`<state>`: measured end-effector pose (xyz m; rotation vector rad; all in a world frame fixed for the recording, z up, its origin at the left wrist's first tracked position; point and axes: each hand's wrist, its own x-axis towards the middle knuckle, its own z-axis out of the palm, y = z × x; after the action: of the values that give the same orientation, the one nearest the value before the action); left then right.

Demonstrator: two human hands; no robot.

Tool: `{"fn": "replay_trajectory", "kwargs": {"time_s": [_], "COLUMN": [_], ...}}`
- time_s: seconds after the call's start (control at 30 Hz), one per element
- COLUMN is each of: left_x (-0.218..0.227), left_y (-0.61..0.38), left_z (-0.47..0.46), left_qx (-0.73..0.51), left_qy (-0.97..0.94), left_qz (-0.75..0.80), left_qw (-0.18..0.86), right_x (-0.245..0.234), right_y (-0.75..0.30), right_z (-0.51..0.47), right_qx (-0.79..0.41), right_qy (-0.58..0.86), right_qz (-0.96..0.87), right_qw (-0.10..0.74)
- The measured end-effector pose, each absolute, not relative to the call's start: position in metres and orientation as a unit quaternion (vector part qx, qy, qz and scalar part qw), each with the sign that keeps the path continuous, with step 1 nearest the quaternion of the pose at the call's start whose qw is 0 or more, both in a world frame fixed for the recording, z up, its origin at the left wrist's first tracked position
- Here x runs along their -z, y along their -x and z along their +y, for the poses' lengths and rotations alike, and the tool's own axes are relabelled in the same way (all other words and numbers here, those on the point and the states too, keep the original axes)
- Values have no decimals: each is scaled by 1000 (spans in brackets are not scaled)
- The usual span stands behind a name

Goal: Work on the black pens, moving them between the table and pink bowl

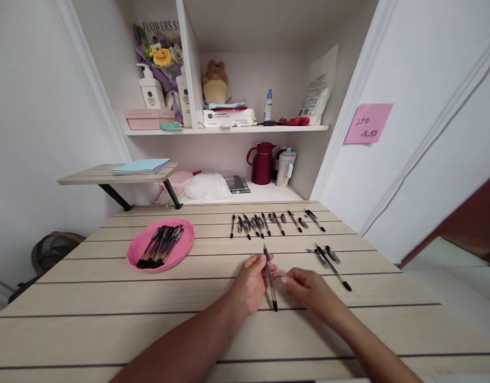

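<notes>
My left hand (253, 282) is closed on an uncapped black pen (269, 271), its tip pointing away from me and its dark end toward me. My right hand (303, 287) is just right of the pen, its fingers curled together; whether anything is between them I cannot make out. Beyond my hands lies a row of uncapped pens (277, 223) with loose dark caps (303, 223) among them. To the right, another pen (336, 271) and a few caps (320, 259) lie on the table. A pink plate (189, 242) at the left holds several capped pens (161, 244).
The slatted wooden table (109, 324) reaches back to a white shelf unit (229, 130). A small raised stand (85, 175) with blue paper (139, 166) is at the back left. A red jug (262, 165) and a pale cup (285, 169) stand at the back.
</notes>
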<state>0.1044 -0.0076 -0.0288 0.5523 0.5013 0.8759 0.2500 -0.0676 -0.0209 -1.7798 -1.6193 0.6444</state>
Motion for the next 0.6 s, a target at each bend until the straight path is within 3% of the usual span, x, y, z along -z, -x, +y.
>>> {"fn": "replay_trajectory", "kwargs": {"time_s": [0.1, 0.23, 0.47, 0.6], "left_x": [29, 29, 30, 31], "left_y": [-105, -103, -101, -100], "left_z": [-8, -8, -7, -7], "left_qx": [-411, -393, -379, -366], "left_qy": [-254, -283, -310, -331], "left_qz": [230, 245, 290, 278], "left_qw": [845, 840, 822, 824], "right_x": [30, 34, 27, 31], "right_y": [-219, -220, -276, -294], "right_z": [-79, -80, -77, -76], "right_qx": [-291, -229, 17, 55], "right_qy": [631, 664, 816, 829], "right_qz": [-614, -608, -559, -553], "right_qw": [376, 371, 147, 64]}}
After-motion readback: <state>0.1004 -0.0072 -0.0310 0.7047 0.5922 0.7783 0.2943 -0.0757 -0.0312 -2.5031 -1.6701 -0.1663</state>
